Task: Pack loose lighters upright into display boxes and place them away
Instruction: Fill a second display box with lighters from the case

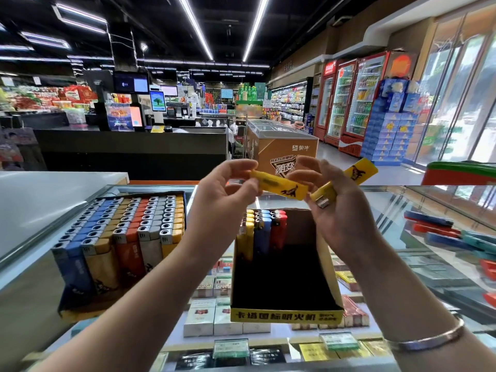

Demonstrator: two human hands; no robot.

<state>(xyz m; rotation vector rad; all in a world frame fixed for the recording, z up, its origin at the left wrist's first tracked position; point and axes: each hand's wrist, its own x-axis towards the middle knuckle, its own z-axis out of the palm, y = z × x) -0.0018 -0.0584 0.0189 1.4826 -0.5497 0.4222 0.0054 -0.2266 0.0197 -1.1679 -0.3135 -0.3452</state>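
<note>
At nine o'clock on the glass counter (418,202) stands a full display box (118,245), its lighters upright in tight colour rows and apparently ready to be put away.

Toward the centre, the left hand (228,189) is raised above the counter, its fingers (243,165) curled and pinching one end of a yellow lighter (279,185) held roughly level. Directly below, at six o'clock, sits the open box (284,267), with only a few yellow, blue and red lighters standing along its far wall; most of its dark floor is bare.

The right hand (338,208) at about two o'clock grips a second yellow lighter (346,183) slantwise, metal head down toward the palm, its fingers closed around the body. Its fingertips also come close to the first lighter's other end; contact there is unclear. At three o'clock, loose lighters (442,232) lie flat on the glass.

A lighter should be light and rigid, with smooth plastic sides that could slip, so a pinch across the broad faces near the middle or top looks safest (the metal head gives little purchase). The box's cardboard walls are thin and probably flex. There is ample room to lower each one into the near part of the box, but standing lighters may topple without neighbours, so each is best seated against the existing row.
</note>
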